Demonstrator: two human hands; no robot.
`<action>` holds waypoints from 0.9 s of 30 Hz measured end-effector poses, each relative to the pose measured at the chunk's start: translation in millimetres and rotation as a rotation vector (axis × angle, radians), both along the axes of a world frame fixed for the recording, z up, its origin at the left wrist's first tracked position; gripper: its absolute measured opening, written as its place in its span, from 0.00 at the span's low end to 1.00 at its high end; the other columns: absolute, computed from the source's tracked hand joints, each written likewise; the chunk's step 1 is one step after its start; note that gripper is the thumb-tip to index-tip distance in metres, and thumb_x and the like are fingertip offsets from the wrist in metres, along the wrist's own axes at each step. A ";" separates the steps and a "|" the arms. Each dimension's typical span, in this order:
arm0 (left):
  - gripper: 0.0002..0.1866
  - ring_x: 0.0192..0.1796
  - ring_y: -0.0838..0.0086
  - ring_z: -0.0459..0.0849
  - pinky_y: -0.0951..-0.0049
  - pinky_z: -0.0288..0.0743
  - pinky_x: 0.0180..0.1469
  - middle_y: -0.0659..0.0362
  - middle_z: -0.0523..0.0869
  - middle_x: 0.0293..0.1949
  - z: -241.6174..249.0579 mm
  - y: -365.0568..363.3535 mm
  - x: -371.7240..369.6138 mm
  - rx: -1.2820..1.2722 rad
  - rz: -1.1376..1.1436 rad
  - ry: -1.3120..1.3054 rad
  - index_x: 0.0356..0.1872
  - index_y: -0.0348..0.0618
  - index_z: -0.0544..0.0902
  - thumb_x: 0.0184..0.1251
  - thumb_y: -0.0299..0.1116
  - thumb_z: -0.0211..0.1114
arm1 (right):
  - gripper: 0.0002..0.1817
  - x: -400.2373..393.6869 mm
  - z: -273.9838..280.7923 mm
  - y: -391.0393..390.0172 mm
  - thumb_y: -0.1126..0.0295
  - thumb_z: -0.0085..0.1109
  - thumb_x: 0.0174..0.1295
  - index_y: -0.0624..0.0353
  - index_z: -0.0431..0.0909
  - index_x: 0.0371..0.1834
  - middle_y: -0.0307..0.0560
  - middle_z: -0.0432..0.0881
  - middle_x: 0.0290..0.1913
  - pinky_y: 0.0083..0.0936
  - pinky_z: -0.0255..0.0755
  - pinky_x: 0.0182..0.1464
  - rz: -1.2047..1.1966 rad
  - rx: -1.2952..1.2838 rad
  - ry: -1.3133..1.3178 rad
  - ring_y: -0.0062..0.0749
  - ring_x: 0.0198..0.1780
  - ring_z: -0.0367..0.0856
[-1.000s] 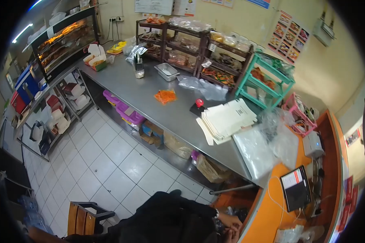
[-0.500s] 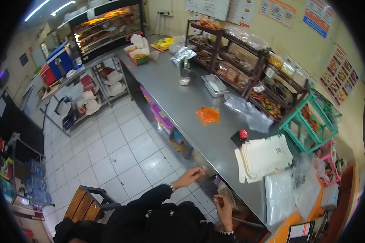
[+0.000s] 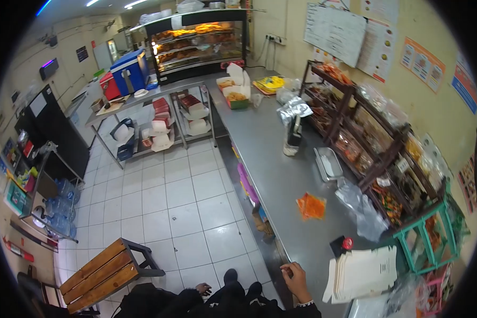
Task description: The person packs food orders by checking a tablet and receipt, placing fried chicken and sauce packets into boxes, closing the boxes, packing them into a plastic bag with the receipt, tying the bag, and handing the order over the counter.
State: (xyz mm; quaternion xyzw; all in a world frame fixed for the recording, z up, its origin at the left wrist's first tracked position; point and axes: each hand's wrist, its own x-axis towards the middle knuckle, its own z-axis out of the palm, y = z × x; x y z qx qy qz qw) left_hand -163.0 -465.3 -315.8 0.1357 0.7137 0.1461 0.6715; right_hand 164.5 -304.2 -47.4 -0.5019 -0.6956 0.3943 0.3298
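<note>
My left hand (image 3: 203,289) hangs low over my lap, near the tiled floor, its fingers apart and nothing visible in it. Beside the front edge of the steel counter (image 3: 265,159), my right hand (image 3: 296,281) is raised with curled fingers; whether anything small is between them cannot be made out. To its right lie flat white cardboard pieces (image 3: 363,271). A red round object (image 3: 347,243) rests on a black item by the cardboard. Orange sachets (image 3: 311,206) lie farther up the counter, with a metal tray (image 3: 328,164) and a clear plastic bag (image 3: 361,209) beyond.
Brown shelves (image 3: 350,116) of packets and a green rack (image 3: 426,238) line the wall side. An open food box (image 3: 234,90) stands near the lit display case (image 3: 196,45). At lower left is a wooden stool (image 3: 100,273); a lower shelf (image 3: 159,140) holds boxes.
The view has swung up and left, so the counter appears farther right. My left hand has moved from beside the counter down toward my lap. My right hand remains by the counter edge.
</note>
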 end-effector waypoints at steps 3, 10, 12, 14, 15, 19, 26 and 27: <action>0.13 0.31 0.69 0.83 0.70 0.77 0.30 0.47 0.83 0.38 -14.1 -20.3 -8.8 0.059 0.293 0.148 0.41 0.38 0.76 0.62 0.37 0.56 | 0.05 -32.7 -9.7 54.7 0.73 0.55 0.56 0.59 0.76 0.35 0.51 0.75 0.32 0.32 0.70 0.37 0.148 0.210 -0.061 0.45 0.34 0.75; 0.13 0.29 0.71 0.83 0.71 0.77 0.29 0.51 0.83 0.34 -56.7 48.3 -68.2 -0.125 0.189 0.075 0.38 0.39 0.77 0.63 0.39 0.54 | 0.10 -184.6 -21.0 158.2 0.73 0.54 0.55 0.63 0.74 0.40 0.54 0.74 0.34 0.31 0.69 0.40 0.552 0.024 -0.010 0.45 0.37 0.74; 0.13 0.29 0.71 0.83 0.72 0.77 0.29 0.52 0.83 0.33 -60.4 86.1 -101.8 -0.100 0.157 0.079 0.37 0.40 0.78 0.63 0.39 0.53 | 0.11 -240.7 -52.8 183.7 0.72 0.54 0.56 0.63 0.73 0.41 0.54 0.73 0.34 0.32 0.69 0.40 0.691 0.070 0.022 0.44 0.37 0.74; 0.13 0.28 0.72 0.83 0.72 0.77 0.28 0.52 0.84 0.32 -59.2 123.9 -139.8 -0.069 0.109 0.085 0.36 0.40 0.78 0.63 0.40 0.52 | 0.16 -288.9 -55.4 209.6 0.67 0.56 0.56 0.61 0.71 0.46 0.56 0.74 0.39 0.35 0.69 0.43 0.924 -0.008 -0.112 0.45 0.41 0.74; 0.14 0.28 0.72 0.83 0.72 0.77 0.28 0.53 0.84 0.32 -59.6 142.7 -159.9 -0.049 0.079 0.091 0.36 0.40 0.78 0.64 0.40 0.52 | 0.16 -308.2 -67.8 225.6 0.67 0.55 0.57 0.61 0.70 0.47 0.56 0.74 0.40 0.35 0.70 0.44 1.044 0.050 -0.101 0.45 0.42 0.74; 0.14 0.27 0.73 0.83 0.73 0.77 0.27 0.55 0.84 0.30 -54.2 239.0 -245.2 0.114 0.138 0.152 0.34 0.41 0.79 0.64 0.41 0.51 | 0.18 -371.7 -48.5 293.9 0.66 0.55 0.58 0.60 0.69 0.49 0.56 0.74 0.42 0.34 0.70 0.45 1.112 0.153 -0.077 0.45 0.43 0.74; 0.18 0.26 0.74 0.82 0.71 0.77 0.28 0.56 0.84 0.31 -45.6 404.7 -324.3 0.402 0.120 0.241 0.41 0.40 0.75 0.62 0.45 0.56 | 0.17 -415.4 -56.6 423.6 0.66 0.54 0.59 0.59 0.71 0.50 0.50 0.75 0.38 0.29 0.70 0.40 0.865 -0.017 -0.132 0.36 0.36 0.74; 0.18 0.27 0.74 0.83 0.71 0.77 0.28 0.56 0.85 0.31 -52.4 424.5 -332.7 0.345 -0.017 0.119 0.41 0.41 0.75 0.62 0.46 0.56 | 0.16 -420.4 -89.4 444.3 0.66 0.55 0.59 0.59 0.72 0.49 0.47 0.75 0.34 0.25 0.69 0.36 0.826 0.042 -0.034 0.29 0.32 0.72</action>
